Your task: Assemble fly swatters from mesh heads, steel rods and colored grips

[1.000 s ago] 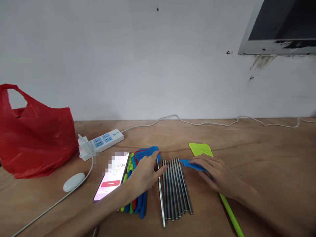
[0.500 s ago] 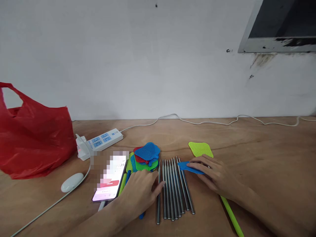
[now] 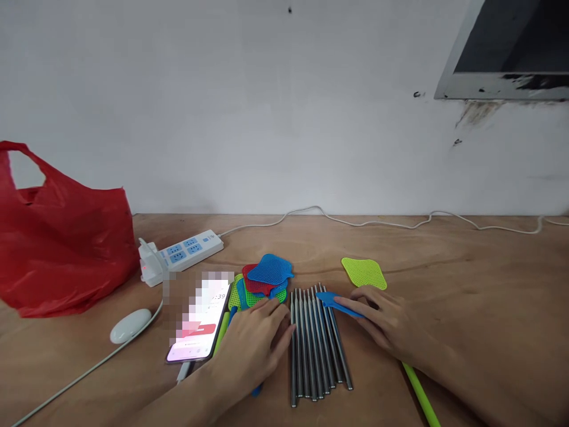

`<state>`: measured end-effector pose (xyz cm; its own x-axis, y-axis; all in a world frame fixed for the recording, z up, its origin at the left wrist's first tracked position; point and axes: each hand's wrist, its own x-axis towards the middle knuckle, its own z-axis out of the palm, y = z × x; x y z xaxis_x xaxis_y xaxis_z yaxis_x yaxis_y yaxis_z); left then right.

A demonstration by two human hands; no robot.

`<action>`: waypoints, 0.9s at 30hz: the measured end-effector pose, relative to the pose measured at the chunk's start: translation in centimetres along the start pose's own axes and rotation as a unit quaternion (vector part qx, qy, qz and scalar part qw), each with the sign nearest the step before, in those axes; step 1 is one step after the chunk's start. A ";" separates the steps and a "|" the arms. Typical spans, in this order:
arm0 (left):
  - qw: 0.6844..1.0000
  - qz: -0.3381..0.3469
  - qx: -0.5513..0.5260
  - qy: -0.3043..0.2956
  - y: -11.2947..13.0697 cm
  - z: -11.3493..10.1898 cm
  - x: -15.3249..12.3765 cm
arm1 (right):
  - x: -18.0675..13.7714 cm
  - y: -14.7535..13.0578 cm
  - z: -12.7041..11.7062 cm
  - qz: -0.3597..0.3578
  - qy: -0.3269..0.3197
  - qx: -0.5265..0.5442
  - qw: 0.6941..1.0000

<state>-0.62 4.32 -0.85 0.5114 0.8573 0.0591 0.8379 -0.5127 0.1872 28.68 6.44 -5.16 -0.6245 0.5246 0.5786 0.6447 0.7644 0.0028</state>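
Several steel rods (image 3: 317, 341) lie side by side on the wooden table (image 3: 466, 284). My left hand (image 3: 255, 350) lies flat with fingers stretched, its tips against the leftmost rod, covering the handles of a pile of coloured fly swatters (image 3: 264, 279). My right hand (image 3: 386, 323) rests on the right of the rods, fingers pinching a blue plastic piece (image 3: 335, 302) that lies across the rod tops. A yellow-green swatter head (image 3: 364, 273) lies beyond that hand, and its handle (image 3: 420, 394) runs out under my wrist.
A phone (image 3: 200, 326) with a lit screen lies left of my left hand. Further left are a white mouse-like device (image 3: 130, 325), a power strip (image 3: 180, 255) with a white cable, and a red plastic bag (image 3: 62, 237). A wall stands behind the table.
My left hand slid back off the swatter heads and pushed the stray leftmost rod in against the row. My right hand stayed on the blue piece.
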 end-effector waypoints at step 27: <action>0.991 0.078 -0.054 0.096 -4.2 2.0 0.3 | 0.5 -0.4 -0.3 -0.007 0.079 0.087 0.993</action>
<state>-3.55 6.65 -3.61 0.5791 0.7657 0.2799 0.7205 -0.6413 0.2638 28.20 6.32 -4.63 -0.5476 0.4582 0.7001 0.5410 0.8322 -0.1215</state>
